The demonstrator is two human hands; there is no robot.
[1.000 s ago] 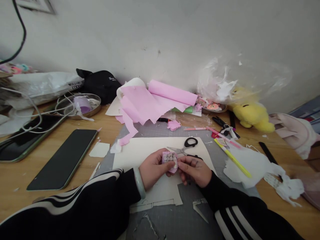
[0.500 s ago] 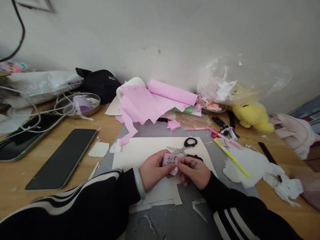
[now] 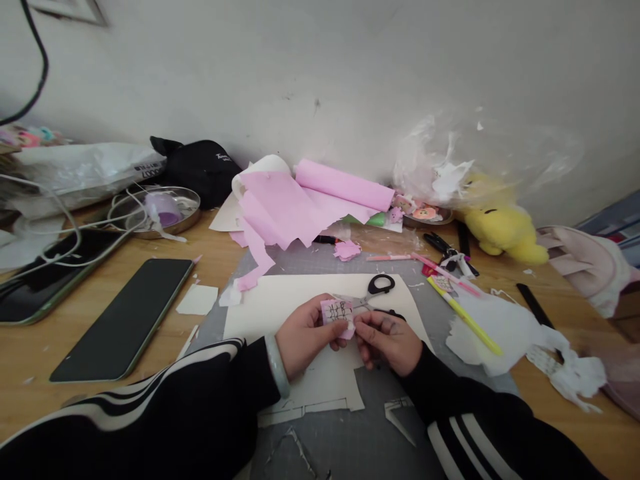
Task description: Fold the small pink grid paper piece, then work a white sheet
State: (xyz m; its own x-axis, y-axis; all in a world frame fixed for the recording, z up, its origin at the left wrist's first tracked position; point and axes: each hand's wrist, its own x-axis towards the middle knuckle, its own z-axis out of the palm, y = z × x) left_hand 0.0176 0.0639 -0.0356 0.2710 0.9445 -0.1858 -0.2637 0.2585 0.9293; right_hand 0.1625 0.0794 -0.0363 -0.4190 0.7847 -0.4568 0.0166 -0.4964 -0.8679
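One pink piece (image 3: pixel 330 311) is pinched in the left hand (image 3: pixel 304 339), apparently steadied while the right hand (image 3: pixel 393 343) pinches its edge.

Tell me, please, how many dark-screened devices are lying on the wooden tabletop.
2: one dark-screened device lies to the left of the left hand; the other device lies farther left, reaching the picture's edge. More may be hidden.

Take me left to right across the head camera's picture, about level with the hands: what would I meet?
Cable-free phone, white paper scrap, left hand, small pink piece with black markings, right hand, yellow pen, black strip.
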